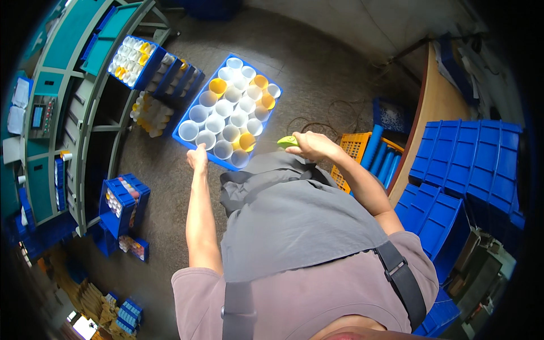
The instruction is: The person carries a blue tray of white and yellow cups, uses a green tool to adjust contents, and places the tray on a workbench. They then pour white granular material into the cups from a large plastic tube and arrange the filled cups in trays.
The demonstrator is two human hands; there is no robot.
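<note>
In front of me a blue crate [177, 123] holds rows of round, open-topped white cups [224, 107], with a few yellow cups [217, 86] among them. My left hand [198, 159] is at the crate's near-left edge, its fingers curled over the rim; the fingertips are partly hidden. My right hand [315, 146] is closed around a yellow-green handled tool [287, 141], just right of the crate's near corner. What the tool's working end is, I cannot make out.
At left, a green-panelled machine [47, 83] stands beside stacked blue crates of cups [146, 73]. A smaller blue crate stack [126, 198] is nearer. To the right are a yellow basket [352, 148], blue rolls [376, 148], a wooden-topped table [439, 90] and piled blue crates [462, 153].
</note>
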